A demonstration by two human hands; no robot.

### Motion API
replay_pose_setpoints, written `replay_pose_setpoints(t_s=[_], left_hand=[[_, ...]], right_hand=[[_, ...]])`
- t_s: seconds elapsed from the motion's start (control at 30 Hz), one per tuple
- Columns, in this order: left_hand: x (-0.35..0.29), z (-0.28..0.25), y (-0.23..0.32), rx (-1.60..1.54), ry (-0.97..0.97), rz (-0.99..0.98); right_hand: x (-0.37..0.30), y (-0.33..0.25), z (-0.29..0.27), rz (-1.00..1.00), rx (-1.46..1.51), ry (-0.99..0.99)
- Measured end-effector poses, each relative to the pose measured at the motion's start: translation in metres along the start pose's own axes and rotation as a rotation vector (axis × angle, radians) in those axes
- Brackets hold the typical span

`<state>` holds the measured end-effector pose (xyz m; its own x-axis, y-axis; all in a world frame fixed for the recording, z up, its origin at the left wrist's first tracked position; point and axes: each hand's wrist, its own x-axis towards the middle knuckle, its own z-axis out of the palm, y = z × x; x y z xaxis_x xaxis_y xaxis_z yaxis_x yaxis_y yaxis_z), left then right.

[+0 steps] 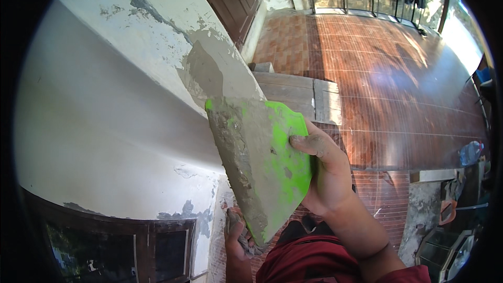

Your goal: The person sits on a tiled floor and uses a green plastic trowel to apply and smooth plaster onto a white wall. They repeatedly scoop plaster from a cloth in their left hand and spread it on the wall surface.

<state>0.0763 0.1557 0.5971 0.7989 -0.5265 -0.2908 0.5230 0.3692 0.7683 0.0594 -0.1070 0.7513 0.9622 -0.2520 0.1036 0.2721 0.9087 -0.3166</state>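
My right hand (331, 170) grips a broad green plastic plaster spreader (291, 160), its thumb pressed flat on the upper face. Grey wet mortar (236, 147) coats much of that face and is thickest along the left edge. The far corner of the spreader overlaps a damp grey patch (201, 73) on the white wall (157, 42); I cannot tell whether they touch. Lower down, partly behind the spreader, my left hand (236, 238) is closed around a grey, crumpled-looking lump (246, 238), whose material is unclear.
A wooden plank bench (293, 93) stands beyond the spreader on red tiles (398, 84). Dark-framed windows (120, 246) lie at lower left, and a brown door (230, 0) is at the top. A clear plastic bottle (470, 153) and a glass-sided frame (443, 246) are at right.
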Motion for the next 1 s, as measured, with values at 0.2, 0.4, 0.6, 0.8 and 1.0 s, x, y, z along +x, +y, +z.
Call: replay_pose_setpoints(t_s=[0.2, 0.4, 0.6, 0.8, 1.0], left_hand=[[-0.006, 0.030, 0.008, 0.023, -0.061, 0.233], [-0.014, 0.081, 0.029, -0.072, -0.009, 0.617], [-0.012, 0.121, 0.042, -0.004, 0.224, 0.654], [0.001, 0.124, 0.037, 0.188, 0.360, 0.785], [0.004, 0.115, 0.028, 0.413, 0.413, 0.827]], right_hand=[[-0.006, 0.013, 0.002, -0.035, -0.019, 0.028], [-0.026, 0.054, -0.003, -0.021, -0.062, 0.141], [-0.037, 0.071, -0.018, -0.021, -0.170, 0.145], [-0.021, 0.070, -0.020, -0.594, -0.890, 0.333], [-0.031, 0.045, -0.010, -0.806, -1.388, -0.074]])
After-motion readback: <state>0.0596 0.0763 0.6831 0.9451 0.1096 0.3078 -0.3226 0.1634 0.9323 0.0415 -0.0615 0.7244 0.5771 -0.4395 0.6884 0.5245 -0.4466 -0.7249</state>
